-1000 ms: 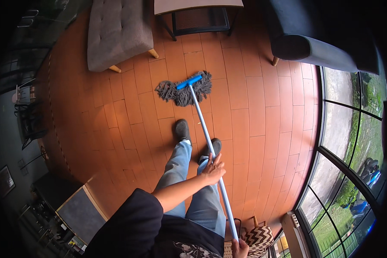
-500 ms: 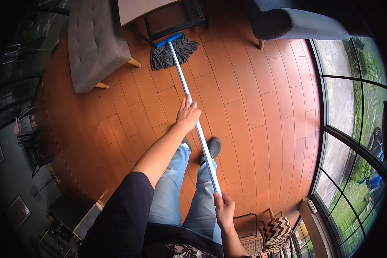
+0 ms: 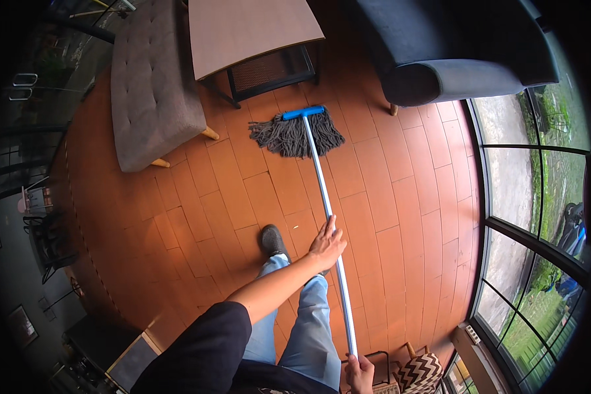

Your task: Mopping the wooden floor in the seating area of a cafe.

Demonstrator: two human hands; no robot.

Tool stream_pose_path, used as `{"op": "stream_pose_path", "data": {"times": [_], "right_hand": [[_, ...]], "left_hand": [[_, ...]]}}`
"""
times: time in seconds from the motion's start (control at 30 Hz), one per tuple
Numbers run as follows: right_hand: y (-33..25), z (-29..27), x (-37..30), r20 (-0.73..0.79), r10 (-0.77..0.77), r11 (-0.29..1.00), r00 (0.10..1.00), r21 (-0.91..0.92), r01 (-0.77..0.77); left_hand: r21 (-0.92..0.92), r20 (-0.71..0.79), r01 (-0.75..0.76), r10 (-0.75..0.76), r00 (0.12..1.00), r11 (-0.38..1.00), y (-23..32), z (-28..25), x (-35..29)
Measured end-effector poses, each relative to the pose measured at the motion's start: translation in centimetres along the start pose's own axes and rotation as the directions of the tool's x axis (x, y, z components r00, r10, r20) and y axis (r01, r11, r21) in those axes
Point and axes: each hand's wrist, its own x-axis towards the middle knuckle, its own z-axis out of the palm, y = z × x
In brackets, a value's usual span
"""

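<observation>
A string mop (image 3: 302, 134) with dark grey strands and a blue head lies on the orange tiled floor (image 3: 400, 197), in front of a table. Its pale metal handle (image 3: 319, 172) slants down toward me. My left hand (image 3: 328, 246) is closed round the middle of that handle, forefinger stretched along it. Lower down, my right hand (image 3: 360, 374) grips the handle near its end, close to the bottom of the view. The strands fan out to both sides, farther to the left. My shoes and jeans show below, left of the handle.
A tufted grey bench (image 3: 154, 92) stands at the far left, beside a wooden-topped table (image 3: 252, 33). A dark blue sofa (image 3: 420, 79) is at the far right. Black-framed windows (image 3: 489, 223) line the right side. Near my right hand is a zigzag-patterned chair (image 3: 420, 373).
The mop head has moved right and nearer, away from the table. Both hands have shifted down and right with the handle. My left shoe now shows ahead; more of the table and sofa is visible.
</observation>
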Motion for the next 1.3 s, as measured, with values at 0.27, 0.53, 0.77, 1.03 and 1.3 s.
{"op": "stream_pose_path", "data": {"times": [0.27,0.53,0.77,1.03,1.3], "right_hand": [[-4.7,9.4,4.0,0.029,0.143,0.948,0.989,0.285,-0.146],[-5.4,6.2,5.6,-0.104,0.060,0.963,0.993,0.268,-0.030],[-6.5,4.9,6.2,-0.134,0.041,0.979,0.990,0.204,-0.013],[-7.3,5.6,6.3,-0.098,0.069,0.978,0.993,0.205,-0.048],[-4.2,8.6,4.3,0.086,0.066,0.985,0.994,0.152,-0.079]], "left_hand": [[0.166,0.011,0.048,-0.051,0.999,0.985,-7.7,-3.2,4.3],[0.073,-0.037,0.065,-0.062,0.997,0.995,-6.0,-2.6,6.4],[0.064,-0.007,0.087,-0.087,0.996,0.994,-5.5,-2.7,8.2],[0.063,0.061,0.097,-0.101,0.993,0.993,-6.1,-5.0,8.3],[0.062,0.006,0.098,-0.099,0.995,0.993,-7.6,-3.7,3.7]]}}
